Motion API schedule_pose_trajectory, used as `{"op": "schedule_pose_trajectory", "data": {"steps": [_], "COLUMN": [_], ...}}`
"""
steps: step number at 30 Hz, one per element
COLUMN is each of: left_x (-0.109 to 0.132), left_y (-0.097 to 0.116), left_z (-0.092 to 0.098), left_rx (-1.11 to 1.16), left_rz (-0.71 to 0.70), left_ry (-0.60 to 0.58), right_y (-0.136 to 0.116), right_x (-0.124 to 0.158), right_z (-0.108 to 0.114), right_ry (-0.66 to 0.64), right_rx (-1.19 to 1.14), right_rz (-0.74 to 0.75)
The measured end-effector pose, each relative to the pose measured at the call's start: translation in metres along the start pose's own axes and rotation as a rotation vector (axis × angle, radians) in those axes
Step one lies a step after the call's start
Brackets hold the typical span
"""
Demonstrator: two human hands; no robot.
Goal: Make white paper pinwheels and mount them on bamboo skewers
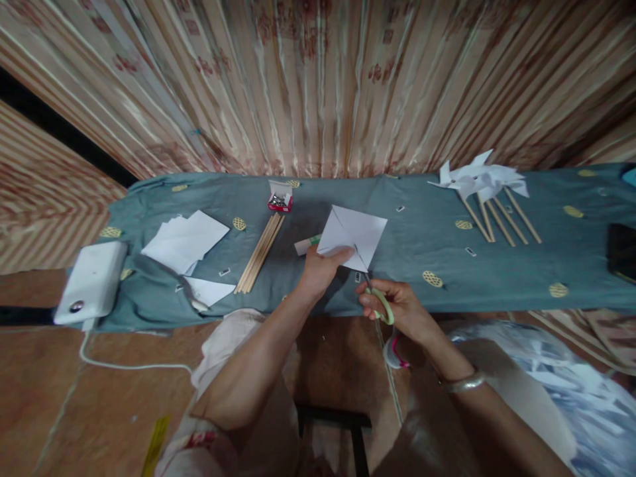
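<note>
My left hand point(322, 268) pinches a square of white paper point(360, 232) near its lower left edge, thumb on top. Cut lines run in from some of its corners. My right hand point(392, 301) is closed around the light green handles of a pair of scissors point(381, 306), whose blades meet the paper at its bottom corner. Behind the left hand a small green and white piece point(305, 245) lies on the cloth. To the left are a bundle of wooden sticks point(261, 255) and an open red box point(281, 197) with small metal pieces in it.
Several paper pinwheels point(481, 179) on sticks lie at the right. White paper sheets point(183, 242) and a folded-looking paper piece point(211, 290) are at the left, beside a white power bank point(94, 281) with a cable. A dark object point(621, 252) sits at the right edge. Curtains point(318, 86) hang behind.
</note>
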State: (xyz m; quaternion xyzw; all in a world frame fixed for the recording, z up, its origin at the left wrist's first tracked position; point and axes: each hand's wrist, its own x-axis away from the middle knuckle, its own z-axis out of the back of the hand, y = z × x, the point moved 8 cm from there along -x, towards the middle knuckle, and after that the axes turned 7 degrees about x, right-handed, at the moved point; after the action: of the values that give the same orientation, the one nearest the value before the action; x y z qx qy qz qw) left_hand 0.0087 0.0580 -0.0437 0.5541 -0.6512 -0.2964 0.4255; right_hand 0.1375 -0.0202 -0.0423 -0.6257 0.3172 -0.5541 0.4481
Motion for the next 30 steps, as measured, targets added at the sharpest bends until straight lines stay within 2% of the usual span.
{"op": "schedule_pose_trajectory", "data": {"steps": [24, 30], "left_x": [-0.0023, -0.0004], "left_y": [-0.0053, -0.0035], "left_z": [0.0025, 0.001], "left_rx": [0.049, 0.087], "left_rz": [0.025, 0.048], "left_ry": [0.026, 0.028], "right_y": [0.0008, -0.0011], "right_x": [-0.0022, -0.0014], "right_z": [0.0032, -0.0023], "right_ry": [0.039, -0.02], "right_rx": [0.033, 0.048], "right_rz": [-0.021, 0.002]}}
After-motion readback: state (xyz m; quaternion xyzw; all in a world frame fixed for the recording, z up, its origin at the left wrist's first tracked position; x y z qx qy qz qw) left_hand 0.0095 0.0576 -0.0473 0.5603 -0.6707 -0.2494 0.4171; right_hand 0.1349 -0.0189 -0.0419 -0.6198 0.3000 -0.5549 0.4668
